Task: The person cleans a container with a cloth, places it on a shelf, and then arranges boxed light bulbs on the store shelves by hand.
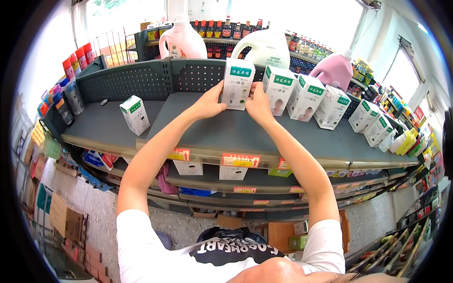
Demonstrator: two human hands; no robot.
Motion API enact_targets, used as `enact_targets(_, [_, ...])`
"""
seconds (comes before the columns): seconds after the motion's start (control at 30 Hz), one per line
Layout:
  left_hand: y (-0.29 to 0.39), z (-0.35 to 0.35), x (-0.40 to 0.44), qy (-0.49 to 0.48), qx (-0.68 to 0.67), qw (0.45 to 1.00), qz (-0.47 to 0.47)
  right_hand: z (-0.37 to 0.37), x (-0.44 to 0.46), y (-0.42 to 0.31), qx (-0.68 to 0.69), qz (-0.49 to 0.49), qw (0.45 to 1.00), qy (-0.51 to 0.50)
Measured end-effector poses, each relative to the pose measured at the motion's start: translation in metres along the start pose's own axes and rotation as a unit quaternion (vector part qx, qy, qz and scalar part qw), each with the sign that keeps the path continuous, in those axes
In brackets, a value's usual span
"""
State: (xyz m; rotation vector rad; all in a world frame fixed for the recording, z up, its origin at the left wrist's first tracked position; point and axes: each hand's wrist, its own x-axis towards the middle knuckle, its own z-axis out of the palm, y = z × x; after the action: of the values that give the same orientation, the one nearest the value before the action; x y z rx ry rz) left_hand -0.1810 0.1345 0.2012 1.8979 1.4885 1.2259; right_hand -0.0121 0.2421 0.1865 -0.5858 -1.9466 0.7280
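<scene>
Between my two hands stands a white and green LED bulb box, upright near the back panel of the grey shelf. My left hand grips its left side, and my right hand is closed along its right edge. Just right of it stands a similar bulb box, followed by two others, a bulb box and a bulb box. A single bulb box sits apart on the left section. Whether the held box touches the shelf is hard to tell.
Behind the panel stand a pink detergent jug, a white jug and a purple jug. Red price tags line the shelf's front edge. Lower shelves hold more boxes. A wooden stool is below, on the right.
</scene>
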Motion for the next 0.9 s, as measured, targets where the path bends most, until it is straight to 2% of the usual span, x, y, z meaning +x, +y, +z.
enact_targets(0.17, [-0.009,0.000,0.001,-0.004,0.018,0.999,-0.037,0.003,0.003,0.006,-0.010,-0.009,1.000,0.003])
enact_targets(0.37, [-0.003,0.004,-0.001,0.009,0.035,0.999,-0.005,0.000,-0.001,-0.001,-0.026,-0.025,0.999,0.010])
enact_targets(0.47, [0.007,0.001,-0.001,-0.029,-0.004,0.996,-0.079,-0.003,-0.003,-0.009,-0.046,0.026,0.999,-0.007])
enact_targets(0.6, [0.001,0.002,0.000,-0.031,-0.055,0.997,-0.051,-0.003,-0.003,-0.005,-0.029,0.011,1.000,0.001])
enact_targets(0.63, [0.001,0.002,0.001,-0.033,-0.063,0.996,-0.052,-0.001,-0.003,-0.001,-0.011,-0.038,0.999,0.028])
enact_targets(0.77, [-0.001,0.004,0.001,-0.024,-0.071,0.996,-0.057,-0.001,-0.002,0.003,0.007,-0.005,1.000,0.022])
enact_targets(0.9, [0.001,0.004,0.000,-0.033,-0.087,0.995,-0.040,-0.002,-0.005,0.002,0.012,-0.011,1.000,0.025])
